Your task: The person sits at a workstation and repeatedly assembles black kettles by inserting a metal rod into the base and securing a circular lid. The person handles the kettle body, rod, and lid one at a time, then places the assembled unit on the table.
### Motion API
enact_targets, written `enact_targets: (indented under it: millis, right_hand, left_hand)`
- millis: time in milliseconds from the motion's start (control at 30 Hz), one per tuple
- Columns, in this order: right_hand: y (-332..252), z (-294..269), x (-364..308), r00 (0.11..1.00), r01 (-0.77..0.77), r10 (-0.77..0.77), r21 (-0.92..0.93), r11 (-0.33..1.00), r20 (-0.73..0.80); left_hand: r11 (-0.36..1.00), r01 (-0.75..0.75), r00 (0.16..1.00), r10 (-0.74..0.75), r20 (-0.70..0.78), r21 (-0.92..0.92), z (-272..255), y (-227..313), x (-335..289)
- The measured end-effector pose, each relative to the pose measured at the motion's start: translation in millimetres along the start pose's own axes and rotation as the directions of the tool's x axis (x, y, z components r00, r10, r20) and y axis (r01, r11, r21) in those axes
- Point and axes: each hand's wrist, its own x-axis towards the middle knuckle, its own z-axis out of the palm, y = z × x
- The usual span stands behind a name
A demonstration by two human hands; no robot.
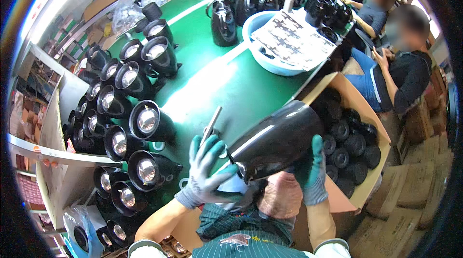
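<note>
A glossy black jug body (pixel 277 137) lies tilted in front of me, its wide end up to the right. My right hand (pixel 314 173), in a grey and green glove, grips its right side; part of the fingers is hidden behind it. My left hand (pixel 208 173), gloved alike, is at the jug's lower left end, thumb against the rim. A thin metal rod (pixel 211 123) sticks up from between its fingers. Pale blue material (pixel 232 184) shows under the left palm; its kind I cannot tell. Small white rings (pixel 158 145) lie on the green table.
Many black jugs with shiny liners (pixel 146 118) crowd the table's left. A blue basin (pixel 270 63) bearing a patterned sheet (pixel 292 39) stands ahead, near upright black jugs (pixel 224 22). At right, a carton (pixel 378 128) holds round black parts (pixel 354 145). Two people sit beyond it.
</note>
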Motion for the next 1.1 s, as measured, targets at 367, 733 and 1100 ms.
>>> enact_targets:
  millis: [367, 733, 1100]
  right_hand:
    - [88, 40, 158, 0.805, -0.555, 0.475, 0.166, 0.815, 0.356]
    - [88, 38, 168, 0.834, -0.537, 0.483, 0.191, 0.822, 0.266]
    - [86, 40, 171, 0.833, -0.537, 0.493, 0.152, 0.830, 0.250]
  left_hand:
    - [0.846, 0.487, 0.868, -0.439, -0.234, 0.216, 13, -256, 179]
    - [0.451, 0.678, 0.705, -0.622, -0.341, 0.581, -25, -456, 268]
    - [0.171, 0.588, 0.626, -0.716, -0.310, 0.791, -71, -466, 256]
